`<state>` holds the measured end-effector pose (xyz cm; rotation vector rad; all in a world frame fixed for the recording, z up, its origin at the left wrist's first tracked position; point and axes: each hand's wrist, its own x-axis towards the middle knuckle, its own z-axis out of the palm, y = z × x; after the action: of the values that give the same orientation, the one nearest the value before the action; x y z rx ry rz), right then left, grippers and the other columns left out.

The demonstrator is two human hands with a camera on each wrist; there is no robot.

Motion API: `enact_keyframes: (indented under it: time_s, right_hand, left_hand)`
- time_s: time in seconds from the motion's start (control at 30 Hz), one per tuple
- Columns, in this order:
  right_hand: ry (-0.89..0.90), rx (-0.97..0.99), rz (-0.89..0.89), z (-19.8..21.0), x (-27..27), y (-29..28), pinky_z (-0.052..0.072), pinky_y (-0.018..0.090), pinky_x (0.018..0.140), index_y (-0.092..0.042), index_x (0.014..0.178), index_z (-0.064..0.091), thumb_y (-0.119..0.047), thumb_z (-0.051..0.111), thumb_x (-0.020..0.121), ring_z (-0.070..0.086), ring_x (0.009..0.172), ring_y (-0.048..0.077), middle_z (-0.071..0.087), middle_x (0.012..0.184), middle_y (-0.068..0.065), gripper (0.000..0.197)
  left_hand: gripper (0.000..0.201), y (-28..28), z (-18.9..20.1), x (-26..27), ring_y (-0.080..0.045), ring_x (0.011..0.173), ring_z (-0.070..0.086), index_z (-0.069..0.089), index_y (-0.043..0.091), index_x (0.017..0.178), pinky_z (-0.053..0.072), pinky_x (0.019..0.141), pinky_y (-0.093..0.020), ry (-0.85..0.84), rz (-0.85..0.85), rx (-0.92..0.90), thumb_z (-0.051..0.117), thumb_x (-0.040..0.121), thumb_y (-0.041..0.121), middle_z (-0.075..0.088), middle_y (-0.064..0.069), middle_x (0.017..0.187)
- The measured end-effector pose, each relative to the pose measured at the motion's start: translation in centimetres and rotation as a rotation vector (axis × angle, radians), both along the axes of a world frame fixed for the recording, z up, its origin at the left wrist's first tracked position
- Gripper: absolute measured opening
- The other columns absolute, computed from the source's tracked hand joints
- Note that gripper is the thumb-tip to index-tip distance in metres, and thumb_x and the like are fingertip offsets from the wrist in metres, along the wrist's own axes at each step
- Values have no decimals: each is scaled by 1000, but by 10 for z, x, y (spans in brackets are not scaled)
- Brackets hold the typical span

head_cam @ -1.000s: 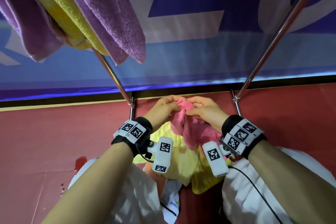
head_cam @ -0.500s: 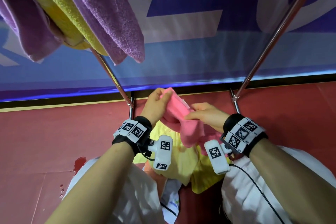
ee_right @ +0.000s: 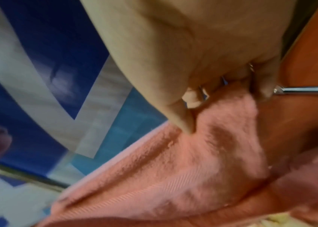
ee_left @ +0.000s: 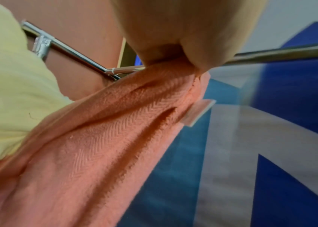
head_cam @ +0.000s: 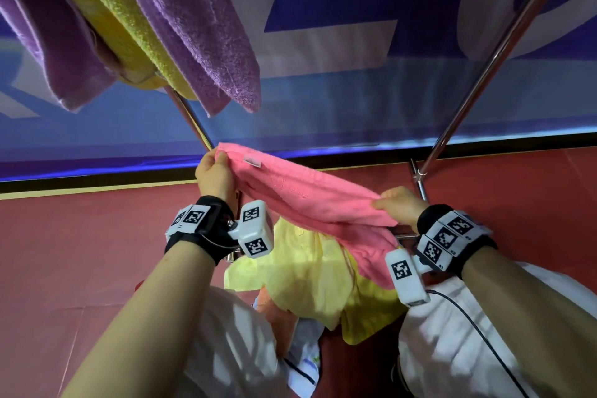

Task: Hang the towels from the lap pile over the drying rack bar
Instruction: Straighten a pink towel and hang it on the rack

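against the blue banner, the left hand [head_cam: 215,175] and right hand [head_cam: 400,206] each pinch the pink towel [head_cam: 310,200] stretched above the lap pile [head_cam: 307,275]; best kept taut and level before lifting to the rack bar.

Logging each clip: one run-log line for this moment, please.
left hand: grips pink towel corner | right hand: pinches opposite edge | yellow towel: on lap | stage: not hung

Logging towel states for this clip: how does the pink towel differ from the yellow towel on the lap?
The pink towel is lifted and stretched between the left hand and right hand, each pinching an end; the yellow towel lies crumpled on the lap, untouched. The pink one partly overlaps the yellow one. Neither hangs on the rack yet.
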<state>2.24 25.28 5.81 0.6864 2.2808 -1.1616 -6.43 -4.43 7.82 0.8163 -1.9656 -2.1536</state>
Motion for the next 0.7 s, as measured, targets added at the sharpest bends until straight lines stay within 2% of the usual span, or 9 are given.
enact_keyframes:
  time_s: [0.07,0.13,0.2,0.23,0.3,0.4,0.47,0.57,0.7]
  right_hand:
    - [73,-164,-140,1,-2,1,40,26,60,-16,64,58,-15,65,85,51,62,18,57,63,4,22]
    - [159,-336,-282,6,-5,-3,46,30,72,-19,79,64,-16,68,83,60,80,21,68,88,9,7]
    - [264,-447,-371,13,-8,-10,48,33,77,-24,92,64,-14,72,81,62,87,23,68,99,12,16]
    - [316,-487,-388,19,-9,-14,48,34,77,-25,96,64,-12,71,81,62,85,22,67,97,12,21]
    - [417,-552,-335,29,-9,-23,46,33,77,-23,97,64,-5,65,84,60,81,20,66,89,9,22]
    - [408,-689,-218,41,-7,-34,45,28,71,-14,89,69,1,52,90,60,76,17,68,82,4,22]
    - [341,-729,-130,45,-6,-38,49,28,73,-14,89,72,5,49,88,63,79,16,71,88,7,30]
    - [370,-608,-2,46,-5,-41,46,33,80,-21,89,73,16,55,78,59,86,20,71,94,13,42]
    - [397,-551,-16,47,-3,-45,45,28,71,-16,76,69,8,64,78,60,77,17,70,76,6,25]
  left_hand:
    - [18,4,0,3,-16,76,53,60,14,83,43,80,-33,-23,-20,-19,47,94,9,58,1,75]
    - [21,12,0,9,-14,69,51,61,19,74,42,74,-32,-20,-70,-42,52,91,11,57,1,70]
    - [24,24,1,14,-12,60,48,60,19,69,41,62,-27,1,-153,-47,54,90,10,55,3,62]
    - [25,30,2,16,-10,54,46,58,19,68,39,56,-24,-4,-203,-45,54,90,7,54,6,56]
    - [26,41,4,22,-10,50,44,56,18,69,39,53,-22,-43,-301,-20,52,90,3,51,6,52]
    - [23,51,7,30,-15,57,52,55,15,72,50,54,-21,-94,-445,17,54,90,1,54,-5,66]
    - [17,52,8,33,-17,64,57,56,13,77,53,58,-21,-94,-515,50,57,90,2,58,-9,74]
    - [13,54,7,35,-13,61,59,58,13,81,52,57,-21,-50,-557,68,60,90,5,63,-6,73]
    - [12,60,3,40,-6,53,60,59,10,83,50,53,-18,-21,-626,26,57,91,1,67,3,61]
